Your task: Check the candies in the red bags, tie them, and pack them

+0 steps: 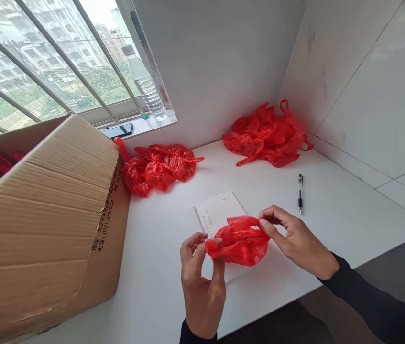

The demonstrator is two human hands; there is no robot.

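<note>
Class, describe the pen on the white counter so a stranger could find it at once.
Start at the white counter in the tiled corner. Right of the paper sheet, below the bigger pile of red bags, lies the pen. It is the only slim, dark thing there, lying alone.

There was only one camera, worn on the person's head. It looked forward and down at the white counter (331,210) from close above. It faced the corner where two walls met, with the window (44,62) up on the left and a big cardboard box (44,215) close by.
</note>
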